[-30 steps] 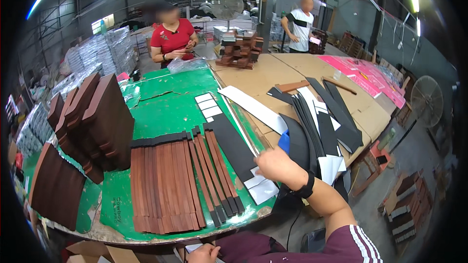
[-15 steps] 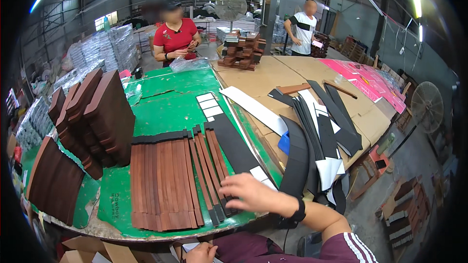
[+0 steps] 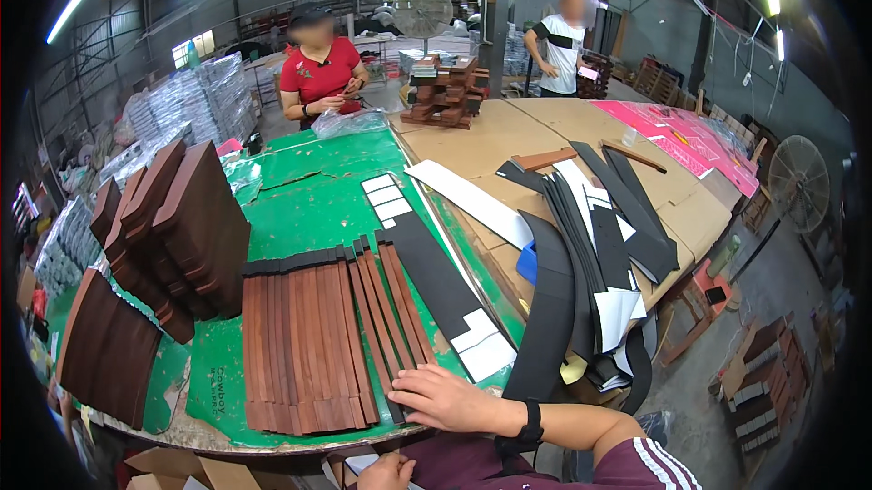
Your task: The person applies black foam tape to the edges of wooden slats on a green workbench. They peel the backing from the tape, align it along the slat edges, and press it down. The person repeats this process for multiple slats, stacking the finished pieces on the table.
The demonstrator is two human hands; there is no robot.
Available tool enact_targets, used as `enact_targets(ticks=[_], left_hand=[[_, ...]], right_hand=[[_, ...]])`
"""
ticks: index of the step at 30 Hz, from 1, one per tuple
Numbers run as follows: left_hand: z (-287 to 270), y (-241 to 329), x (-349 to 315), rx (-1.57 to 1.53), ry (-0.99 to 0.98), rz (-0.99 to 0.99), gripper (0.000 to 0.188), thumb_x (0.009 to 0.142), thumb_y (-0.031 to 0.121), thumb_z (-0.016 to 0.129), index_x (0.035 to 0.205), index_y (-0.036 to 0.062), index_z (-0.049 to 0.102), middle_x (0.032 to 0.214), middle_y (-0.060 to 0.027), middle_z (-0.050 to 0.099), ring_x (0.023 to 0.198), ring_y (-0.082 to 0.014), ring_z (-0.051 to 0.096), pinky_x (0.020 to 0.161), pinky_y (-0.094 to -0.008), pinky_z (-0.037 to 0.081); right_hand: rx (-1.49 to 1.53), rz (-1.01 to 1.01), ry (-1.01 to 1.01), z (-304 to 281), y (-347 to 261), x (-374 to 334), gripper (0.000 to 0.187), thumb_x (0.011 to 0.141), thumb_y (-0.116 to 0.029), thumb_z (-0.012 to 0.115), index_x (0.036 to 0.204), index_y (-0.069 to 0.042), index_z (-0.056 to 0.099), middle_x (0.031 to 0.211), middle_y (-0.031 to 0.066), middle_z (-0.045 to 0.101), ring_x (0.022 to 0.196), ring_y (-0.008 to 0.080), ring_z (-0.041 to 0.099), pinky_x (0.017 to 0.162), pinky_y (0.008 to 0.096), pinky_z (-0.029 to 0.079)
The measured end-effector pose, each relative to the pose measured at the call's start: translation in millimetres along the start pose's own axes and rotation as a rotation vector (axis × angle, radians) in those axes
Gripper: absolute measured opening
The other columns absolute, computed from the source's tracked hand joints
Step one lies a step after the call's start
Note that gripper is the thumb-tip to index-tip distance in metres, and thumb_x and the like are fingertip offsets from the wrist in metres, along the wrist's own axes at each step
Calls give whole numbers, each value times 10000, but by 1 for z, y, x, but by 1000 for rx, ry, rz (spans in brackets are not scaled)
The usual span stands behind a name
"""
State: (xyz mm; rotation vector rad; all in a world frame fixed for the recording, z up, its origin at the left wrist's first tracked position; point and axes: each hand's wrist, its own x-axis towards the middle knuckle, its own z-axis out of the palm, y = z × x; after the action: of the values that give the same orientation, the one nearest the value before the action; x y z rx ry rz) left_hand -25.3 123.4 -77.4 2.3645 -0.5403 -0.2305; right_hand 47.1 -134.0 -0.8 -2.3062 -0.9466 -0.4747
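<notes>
My right hand (image 3: pixel 443 399) lies over the near ends of the narrow brown wooden strips (image 3: pixel 378 313), its fingers stretched out and touching them. These few strips fan slightly apart and have black far ends. Left of them, a wide row of similar brown strips (image 3: pixel 304 345) sits side by side on the green table covering. By the table's front edge at the bottom, my left hand (image 3: pixel 386 472) is closed with curled fingers; what it holds, if anything, is hidden. Right of the strips lies a long black foam sheet (image 3: pixel 431 263) with white rectangular patches at both ends.
Stacked dark brown boards (image 3: pixel 200 227) and a curved panel (image 3: pixel 109 345) stand at left. Black and white foam strips (image 3: pixel 581 254) pile up at right on cardboard (image 3: pixel 527 131). Across the table are a person in red (image 3: pixel 322 77) and another in white (image 3: pixel 563 49).
My right hand has come down and slightly left onto the near ends of the narrow strips, uncovering the white patches behind it. My left hand stays low at the table's edge.
</notes>
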Motion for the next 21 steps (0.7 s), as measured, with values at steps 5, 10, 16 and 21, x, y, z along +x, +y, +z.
enact_targets(ticks=[5,10,16,21], left_hand=[[5,4,-1,-63,5,27,262,1012,288,733,1107,44,722,970,-203,774,896,-421,753,764,-505,589],[5,5,-1,-52,-17,18,275,1015,276,727,1151,38,719,987,-202,776,910,-421,753,766,-502,592],[6,4,-2,-19,-57,-12,286,1017,282,720,1144,26,723,986,-214,773,906,-426,751,769,-503,589],[9,6,-3,-28,-79,-64,282,1017,283,718,1123,22,725,977,-223,768,901,-434,746,769,-503,585]], right_hand=[[-32,-41,44,4,-1,-2,547,863,-164,833,1346,8,644,1375,174,601,1350,372,564,1133,511,463],[-46,-38,45,7,1,-4,541,875,-172,830,1352,4,645,1390,173,597,1372,368,553,1151,517,448],[-72,24,35,8,0,-7,631,891,-235,838,1425,12,613,1465,184,578,1469,378,499,1212,528,405],[-171,136,-25,10,9,-17,673,969,-396,789,1491,-29,577,1550,164,546,1540,352,444,1269,544,324]])
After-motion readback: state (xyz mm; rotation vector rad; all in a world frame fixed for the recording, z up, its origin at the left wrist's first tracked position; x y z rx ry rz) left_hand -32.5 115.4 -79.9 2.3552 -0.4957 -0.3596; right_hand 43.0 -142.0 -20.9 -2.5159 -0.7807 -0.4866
